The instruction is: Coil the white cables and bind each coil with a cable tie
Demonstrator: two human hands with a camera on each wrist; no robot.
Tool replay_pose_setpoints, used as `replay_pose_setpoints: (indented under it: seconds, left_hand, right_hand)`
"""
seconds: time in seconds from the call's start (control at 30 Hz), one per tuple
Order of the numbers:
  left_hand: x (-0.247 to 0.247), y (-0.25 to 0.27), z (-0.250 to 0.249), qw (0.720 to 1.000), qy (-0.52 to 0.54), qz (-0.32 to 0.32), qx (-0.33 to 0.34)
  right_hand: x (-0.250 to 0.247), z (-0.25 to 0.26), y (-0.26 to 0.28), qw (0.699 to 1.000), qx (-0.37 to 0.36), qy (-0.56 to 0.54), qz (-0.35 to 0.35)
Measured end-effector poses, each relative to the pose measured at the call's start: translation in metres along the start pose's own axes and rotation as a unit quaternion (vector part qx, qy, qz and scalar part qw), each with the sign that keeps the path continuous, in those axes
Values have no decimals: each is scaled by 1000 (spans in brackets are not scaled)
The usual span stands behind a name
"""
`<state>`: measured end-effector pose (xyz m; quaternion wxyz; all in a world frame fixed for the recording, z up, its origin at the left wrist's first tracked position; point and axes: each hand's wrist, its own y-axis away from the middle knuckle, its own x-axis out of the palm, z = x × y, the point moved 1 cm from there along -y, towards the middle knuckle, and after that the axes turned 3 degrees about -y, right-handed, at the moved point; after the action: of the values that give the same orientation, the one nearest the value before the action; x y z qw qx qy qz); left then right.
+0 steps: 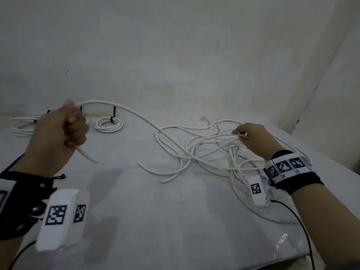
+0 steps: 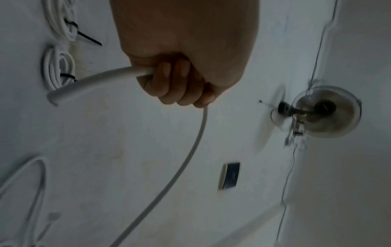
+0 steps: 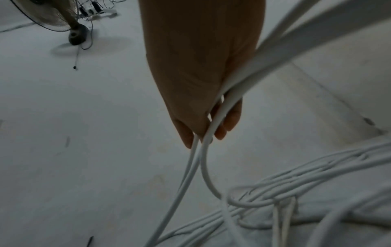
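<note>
My left hand [image 1: 73, 129] is raised above the table's left side, fist closed round a white cable [image 1: 136, 115] near its end; the short free end [image 1: 87, 154] sticks out below the fist. In the left wrist view the fingers [image 2: 175, 83] wrap that cable [image 2: 95, 83]. The cable runs right into a loose tangle of white cables [image 1: 204, 151]. My right hand [image 1: 241, 134] sits on the tangle's far right and pinches two strands [image 3: 203, 150]. Two tied coils lie at the back: one [image 1: 108, 124] with a black tie, another [image 1: 21, 127] at far left.
The white table [image 1: 155, 221] meets a white wall at the back. A black cable tie [image 1: 59, 176] lies by my left wrist. Loose cable ends [image 1: 167, 179] lie mid-table. A fan [image 2: 325, 112] stands on the floor beyond the table.
</note>
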<state>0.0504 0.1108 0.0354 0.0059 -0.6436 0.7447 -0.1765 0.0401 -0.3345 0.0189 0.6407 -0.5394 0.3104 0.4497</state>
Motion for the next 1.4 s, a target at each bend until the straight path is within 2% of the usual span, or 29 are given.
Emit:
replay_pose_setpoints:
  seconds: [0.07,0.2,0.3,0.4,0.57,0.63,0.7,0.9,1.0,1.1,1.23,1.27,1.4]
  left_hand:
    - [-11,-1,-1,999,-29,-21,13]
    - [-3,0,10,1000,16,-8,-9]
    - [9,0,13,1000,26,6,-16]
    - [21,-1,8,999,38,28,-13]
    - [52,1,-5,997,27,72,-18]
    - [60,2,-10,996,30,85,-20]
    - [62,2,-14,995,28,90,-20]
    - [54,-2,-13,990,31,118,-72]
    - [51,-3,-10,990,86,100,-47]
    - [49,-5,-14,982,179,52,-4]
    - [37,-17,-28,970,236,-32,53]
    - [33,-20,-32,969,235,-46,64]
    - [26,-31,-40,969,224,-58,82]
  right_hand:
    - [-2,-3,-5,1000,7,10,10]
    - [8,8,-8,994,28,27,105]
    - [3,34,-7,990,-1,25,138]
    - [-9,79,-1,987,-62,-70,131]
    - [-15,163,13,935,-113,-282,180]
    - [-8,181,10,930,-119,-310,157]
    - [0,191,5,927,-113,-344,103]
    - [0,198,-8,873,-54,-485,0]
    - [-1,200,-15,864,-40,-501,-13]
    - [14,203,-9,871,-44,-483,77]
    - [34,191,9,839,-40,-490,232]
    - [37,185,14,849,-52,-467,241]
    - [36,179,26,942,-154,-237,181]
